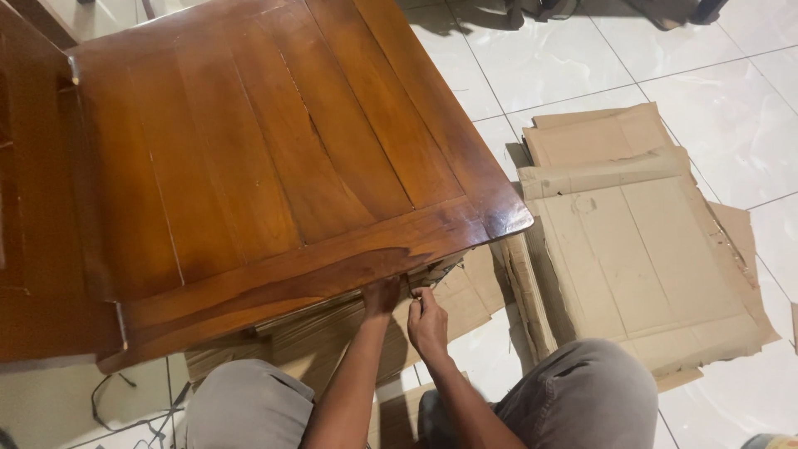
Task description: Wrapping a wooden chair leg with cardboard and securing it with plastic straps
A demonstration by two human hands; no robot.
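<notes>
Both hands at lower centre, under the table (pixel 249 166) edge — left hand (pixel 381 296) partly hidden, grip unclear; right hand (pixel 427 323) pinches something small, too tiny to tell. Cardboard (pixel 632 249) lies right, on floor.

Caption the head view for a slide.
Both hands, left hand and right hand, reach under a wooden table beside flattened cardboard.

Table (pixel 274 166): glossy brown wood, panelled top, tilted over the floor.
Cardboard (pixel 332 333): flat brown stack lying beneath the table's near edge.
</notes>
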